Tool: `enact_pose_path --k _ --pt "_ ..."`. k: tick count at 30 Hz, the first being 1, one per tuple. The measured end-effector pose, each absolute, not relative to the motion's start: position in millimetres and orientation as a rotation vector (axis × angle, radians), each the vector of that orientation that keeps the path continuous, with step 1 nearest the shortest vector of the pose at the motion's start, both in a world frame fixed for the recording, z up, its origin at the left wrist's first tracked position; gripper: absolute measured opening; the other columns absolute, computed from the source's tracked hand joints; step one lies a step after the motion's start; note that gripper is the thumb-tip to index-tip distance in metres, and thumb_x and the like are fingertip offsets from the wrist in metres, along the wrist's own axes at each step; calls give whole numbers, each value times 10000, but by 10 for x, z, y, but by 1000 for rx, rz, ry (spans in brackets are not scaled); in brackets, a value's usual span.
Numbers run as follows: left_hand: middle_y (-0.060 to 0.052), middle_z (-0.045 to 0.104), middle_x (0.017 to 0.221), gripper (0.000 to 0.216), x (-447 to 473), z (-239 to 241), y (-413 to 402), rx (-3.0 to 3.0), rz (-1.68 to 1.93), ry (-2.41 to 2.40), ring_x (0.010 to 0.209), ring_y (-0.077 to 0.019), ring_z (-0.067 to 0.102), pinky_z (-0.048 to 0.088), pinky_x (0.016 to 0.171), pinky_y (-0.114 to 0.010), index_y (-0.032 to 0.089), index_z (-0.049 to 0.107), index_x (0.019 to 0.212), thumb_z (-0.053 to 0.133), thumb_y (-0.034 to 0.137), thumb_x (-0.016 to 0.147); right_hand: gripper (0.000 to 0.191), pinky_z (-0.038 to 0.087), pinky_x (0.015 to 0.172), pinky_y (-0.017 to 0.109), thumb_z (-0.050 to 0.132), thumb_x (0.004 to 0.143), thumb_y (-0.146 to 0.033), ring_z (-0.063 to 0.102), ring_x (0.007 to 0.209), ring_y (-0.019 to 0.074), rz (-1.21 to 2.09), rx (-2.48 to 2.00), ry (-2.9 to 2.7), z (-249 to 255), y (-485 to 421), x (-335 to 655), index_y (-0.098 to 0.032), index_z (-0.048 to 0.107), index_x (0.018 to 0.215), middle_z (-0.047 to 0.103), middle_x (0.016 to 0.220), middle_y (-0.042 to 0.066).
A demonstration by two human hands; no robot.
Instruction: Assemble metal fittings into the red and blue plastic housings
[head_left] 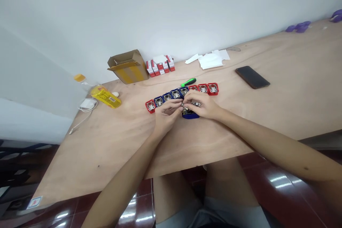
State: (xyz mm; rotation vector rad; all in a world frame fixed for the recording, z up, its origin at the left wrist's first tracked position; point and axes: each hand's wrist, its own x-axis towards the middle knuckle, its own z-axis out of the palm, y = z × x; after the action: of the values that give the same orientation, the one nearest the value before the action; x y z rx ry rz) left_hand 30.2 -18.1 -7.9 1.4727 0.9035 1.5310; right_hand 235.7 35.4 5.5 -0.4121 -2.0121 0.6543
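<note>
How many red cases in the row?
4: one red case at its left end, three at its right. The right hand partly covers one; others may be hidden.

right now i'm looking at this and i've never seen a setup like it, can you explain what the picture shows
There is no machine here: a person works with bare hands, seen from a camera on their own head, looking forward and down. The left hand and right hand meet fingertip to fingertip at a small silver-coloured piece, too small to name, over a dark blue plastic case. Beyond them on the pale wooden table lie a row of red and blue square plastic cases with metal parts inside and a green-and-black-handled screwdriver. A black rectangular phone lies to the right.
</note>
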Motion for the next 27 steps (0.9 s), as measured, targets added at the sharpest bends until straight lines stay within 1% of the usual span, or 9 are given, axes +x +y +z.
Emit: enact_pose_path --k 6,12,15,18,23,27 --pt "-94 801 1112 197 296 -63 -169 1486 1565 913 1043 -217 787 697 952 -418 245 879 954 965 315 791 62 555 836 414 648 1068 -243 646 913 225 643 -415 -2038 67 344 2355 -226 691 1027 681 978 69" --pt "-98 787 1109 170 314 -60 -180 1466 1599 939 1064 -217 775 697 953 -411 246 880 952 952 300 807 66 551 825 410 648 1065 -277 644 943 232 718 -444 -2039 42 355 2349 -227 692 1066 684 1039 83" --pt "-101 784 1137 160 295 -80 -172 1485 1577 933 1082 -217 773 688 974 -412 251 880 951 948 297 813 97 524 862 439 627 1074 -281 613 929 243 671 -496 -2062 30 360 2344 -225 684 1019 684 974 74" --pt "-103 782 1160 143 277 -96 -166 1520 1557 929 1075 -216 777 689 954 -400 251 878 947 938 304 829 133 496 883 456 605 1083 -291 567 936 261 633 -526 -2097 26 364 2348 -229 684 996 695 920 69" --pt "-91 775 1129 126 282 -87 -170 1563 1571 923 1050 -201 770 689 910 -371 255 875 949 925 304 844 116 487 883 441 655 1063 -318 549 963 263 666 -494 -2091 14 373 2363 -227 693 1003 700 926 69" --pt "-92 766 1115 127 293 -62 -175 1549 1556 930 1044 -199 761 687 889 -356 251 875 933 931 306 834 158 474 889 452 623 1083 -310 560 936 258 665 -494 -2082 14 374 2352 -240 705 968 728 901 55"
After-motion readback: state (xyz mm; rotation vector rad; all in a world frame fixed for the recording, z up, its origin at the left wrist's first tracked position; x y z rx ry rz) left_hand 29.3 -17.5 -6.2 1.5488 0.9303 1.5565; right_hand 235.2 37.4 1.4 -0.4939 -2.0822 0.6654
